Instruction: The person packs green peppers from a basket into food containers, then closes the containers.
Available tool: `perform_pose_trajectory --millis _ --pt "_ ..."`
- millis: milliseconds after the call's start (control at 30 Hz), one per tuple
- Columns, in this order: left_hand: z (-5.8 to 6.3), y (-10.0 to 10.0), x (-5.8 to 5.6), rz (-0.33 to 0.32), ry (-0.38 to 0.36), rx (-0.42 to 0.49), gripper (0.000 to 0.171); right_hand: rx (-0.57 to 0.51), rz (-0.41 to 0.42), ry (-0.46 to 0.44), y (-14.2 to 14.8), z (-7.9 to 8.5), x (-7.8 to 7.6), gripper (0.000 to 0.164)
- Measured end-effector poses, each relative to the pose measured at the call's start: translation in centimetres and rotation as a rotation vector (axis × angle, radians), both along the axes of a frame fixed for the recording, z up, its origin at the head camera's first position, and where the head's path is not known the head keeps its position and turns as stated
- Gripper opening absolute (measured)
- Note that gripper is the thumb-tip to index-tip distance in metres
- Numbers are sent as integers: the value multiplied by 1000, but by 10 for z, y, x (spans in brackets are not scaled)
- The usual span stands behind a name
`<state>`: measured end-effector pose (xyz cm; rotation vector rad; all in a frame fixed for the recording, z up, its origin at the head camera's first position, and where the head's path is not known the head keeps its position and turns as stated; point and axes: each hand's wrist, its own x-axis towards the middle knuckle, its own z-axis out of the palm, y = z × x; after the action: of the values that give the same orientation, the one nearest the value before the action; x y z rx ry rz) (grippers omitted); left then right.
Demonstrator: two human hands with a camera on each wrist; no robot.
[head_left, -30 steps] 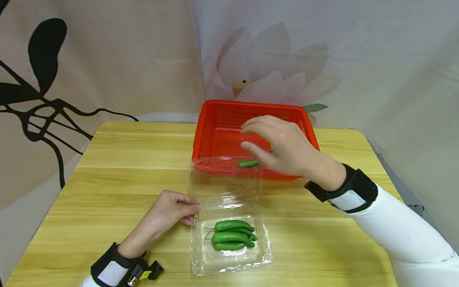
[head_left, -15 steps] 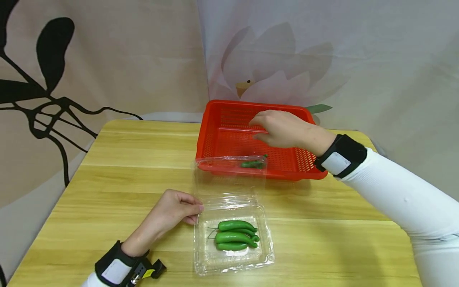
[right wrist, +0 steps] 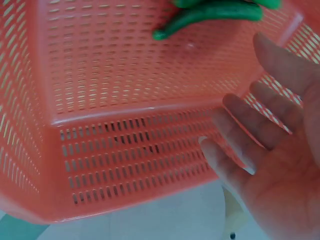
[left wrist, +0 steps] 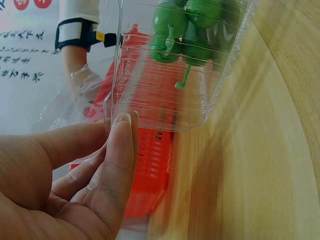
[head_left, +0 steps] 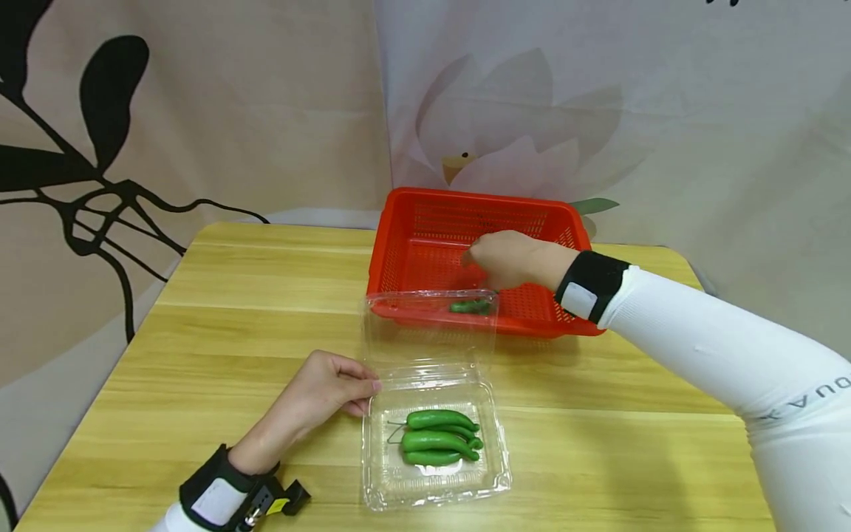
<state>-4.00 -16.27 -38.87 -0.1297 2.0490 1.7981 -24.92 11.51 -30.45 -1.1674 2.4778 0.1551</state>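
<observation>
Peppers (right wrist: 212, 14), likely light, firm and slick — best pinched mid-body — lie in a red basket (head_left: 479, 194) near an empty, spread-fingered right hand (head_left: 508, 258); left hand (head_left: 329, 388) pinches clear container (head_left: 425, 482) by its edge.

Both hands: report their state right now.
Left hand: pinching the edge of the clear box.
Right hand: open, holding nothing.

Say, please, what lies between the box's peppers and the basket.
In the head view: the open clear lid, its far part overlapping the basket.
</observation>
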Motion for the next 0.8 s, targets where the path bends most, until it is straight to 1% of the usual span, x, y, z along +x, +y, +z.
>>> perform_pose_trajectory --millis 167,267,433,633,800 --pt "0 0 0 2 1 2 22 112 48 10 -4 -13 -4 41" --pt "0 -1 0 3 -1 4 22 145 90 27 -5 -17 -5 33" --pt "-1 -1 -1 4 -1 3 22 152 130 58 -6 -24 -7 23" --pt "-3 -1 -1 2 1 4 22 141 194 62 -11 -33 -6 13" --pt "-3 -2 -2 7 -7 1 22 152 193 61 -16 -36 -6 12"
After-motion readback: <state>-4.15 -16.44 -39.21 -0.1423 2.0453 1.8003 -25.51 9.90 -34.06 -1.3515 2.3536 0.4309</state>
